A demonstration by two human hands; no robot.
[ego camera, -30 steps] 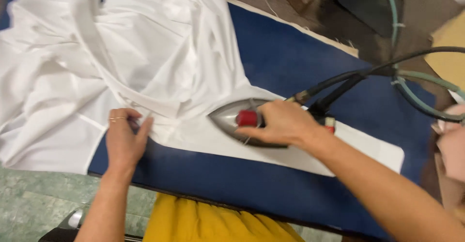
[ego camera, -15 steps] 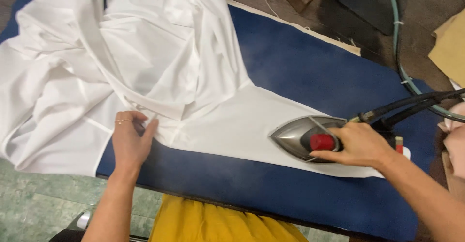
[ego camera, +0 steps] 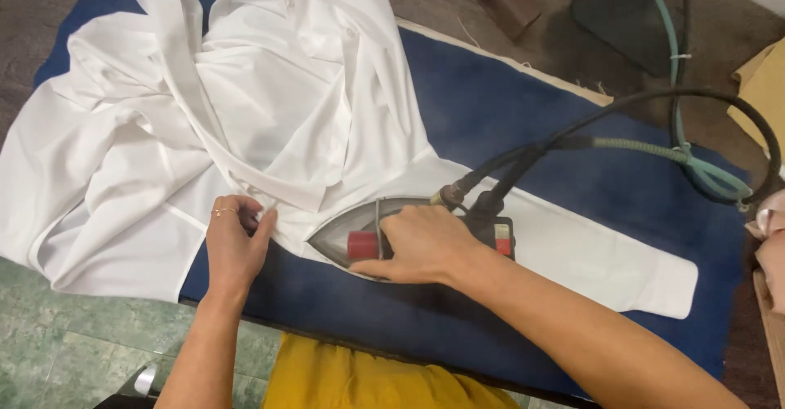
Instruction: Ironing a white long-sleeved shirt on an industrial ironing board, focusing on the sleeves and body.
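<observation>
Head view, looking straight down: a white shirt (ego camera: 221, 123) lies crumpled across the left and middle of a table (ego camera: 523, 123) covered in dark blue cloth, with one sleeve (ego camera: 589, 258) stretched out flat toward the right, its cuff end near the table's right side. The right hand (ego camera: 421, 245) is wrapped shut around the handle of a steam iron (ego camera: 360, 237), fingers curled over the top beside a red knob, and the iron's grey pointed nose faces left, sitting on the sleeve where it meets the shirt's body. The left hand (ego camera: 233, 241) rests just beside the nose of the iron, palm down, fingers mostly flat and slightly bent, pressing the white fabric against the table; it wears a thin ring, and whether it pinches a fold I cannot tell. The two hands are near each other but not touching.

From the back of the iron a black cable (ego camera: 654, 98) and a green braided hose (ego camera: 646, 149) rise and loop off to the right, over the blue cover and past the table's far edge. Along that far edge a strip of pale cloth shows under the blue. At the bottom, against the near edge of the table, is the person's yellow garment (ego camera: 368, 376), and to its left a greenish tiled floor (ego camera: 57, 352).
</observation>
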